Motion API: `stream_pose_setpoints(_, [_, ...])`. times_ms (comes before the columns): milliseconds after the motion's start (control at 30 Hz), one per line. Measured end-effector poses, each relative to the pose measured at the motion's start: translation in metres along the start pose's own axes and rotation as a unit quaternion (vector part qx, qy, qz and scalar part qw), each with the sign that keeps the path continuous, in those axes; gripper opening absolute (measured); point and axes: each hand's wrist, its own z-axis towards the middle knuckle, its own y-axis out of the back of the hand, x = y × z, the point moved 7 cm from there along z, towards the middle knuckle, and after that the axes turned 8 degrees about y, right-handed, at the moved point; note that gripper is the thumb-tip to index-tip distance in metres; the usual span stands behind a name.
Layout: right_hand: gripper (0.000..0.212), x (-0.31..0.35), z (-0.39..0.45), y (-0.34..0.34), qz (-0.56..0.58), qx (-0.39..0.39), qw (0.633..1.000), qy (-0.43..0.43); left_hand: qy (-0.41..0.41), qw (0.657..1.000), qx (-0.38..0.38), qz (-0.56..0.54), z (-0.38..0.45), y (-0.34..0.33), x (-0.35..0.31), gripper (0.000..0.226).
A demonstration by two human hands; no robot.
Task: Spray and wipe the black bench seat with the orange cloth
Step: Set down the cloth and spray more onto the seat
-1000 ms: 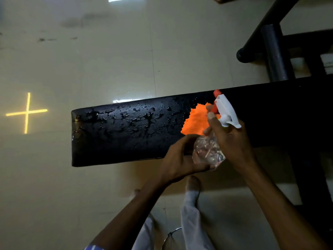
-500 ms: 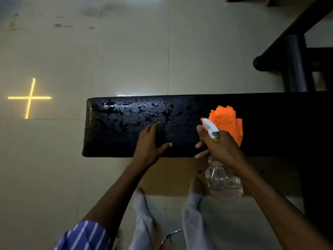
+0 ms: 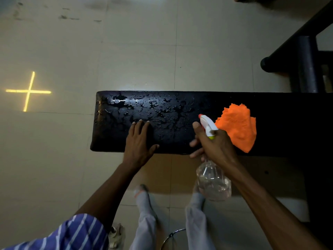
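The black bench seat (image 3: 279,112) runs across the middle of the head view, its left half covered in water droplets. An orange cloth (image 3: 237,125) lies crumpled on the seat, right of centre. My right hand (image 3: 214,143) grips the neck of a clear spray bottle (image 3: 213,181) with a white trigger head, held over the seat's near edge just left of the cloth, nozzle pointing left. My left hand (image 3: 139,141) rests flat on the wet seat near its front edge, fingers spread, holding nothing.
Black metal frame bars (image 3: 306,64) stand at the far right behind the bench. A yellow cross mark (image 3: 28,91) glows on the tiled floor at left. My legs and feet (image 3: 144,201) are below the bench, with a metal ring (image 3: 171,235) near the bottom edge.
A second ago my left hand was at the bottle's base near the cloth; it has let go and moved left onto the wet seat. The bottle has swung lower, nozzle now facing left.
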Motion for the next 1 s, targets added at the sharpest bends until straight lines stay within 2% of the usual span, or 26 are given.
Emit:
stream_pose_setpoints(67, [0.039,0.005,0.000,-0.016,0.000,0.014,1.000,0.004,0.009,1.000,-0.009,0.004,0.001,0.005,0.015,0.097])
stream_pose_setpoints(167, [0.057,0.009,0.002,-0.034,-0.041,-0.004,0.999,-0.001,0.013,1.000,-0.020,0.013,0.003,0.011,0.037,0.096])
stream_pose_setpoints(300, [0.035,0.021,0.003,-0.069,-0.044,0.022,0.999,0.023,0.026,0.999,-0.020,0.013,0.003,0.016,0.064,0.092])
stream_pose_setpoints(367, [0.028,0.024,0.004,-0.078,-0.051,0.009,0.998,0.031,0.029,0.999,-0.023,-0.001,0.002,0.019,0.072,0.088])
stream_pose_setpoints(433, [0.035,0.029,0.005,-0.092,-0.058,0.002,0.998,0.039,0.036,0.999,-0.029,-0.013,0.000,0.022,0.083,0.086])
stream_pose_setpoints(567, [0.034,0.041,0.004,-0.128,-0.045,0.047,0.996,0.064,0.043,0.999,-0.029,-0.013,-0.002,0.026,0.103,0.086])
stream_pose_setpoints(667, [0.051,0.042,0.003,-0.150,-0.060,0.037,0.996,0.051,0.042,0.998,-0.034,-0.032,-0.003,0.030,0.118,0.084])
stream_pose_setpoints(767, [0.033,0.044,-0.001,-0.176,-0.060,0.074,0.993,0.062,0.039,0.997,-0.028,-0.052,-0.005,0.033,0.130,0.084])
stream_pose_setpoints(800, [0.036,0.045,-0.003,-0.182,-0.069,0.079,0.992,0.065,0.040,0.997,-0.026,-0.059,-0.006,0.034,0.134,0.084])
stream_pose_setpoints(900, [0.061,0.039,-0.009,-0.198,-0.118,0.066,0.989,0.061,0.052,0.995,-0.026,-0.087,-0.009,0.038,0.148,0.084])
stream_pose_setpoints(1000, [0.051,0.034,-0.020,-0.212,-0.086,0.079,0.991,0.064,0.048,0.994,-0.020,-0.097,-0.014,0.040,0.156,0.084])
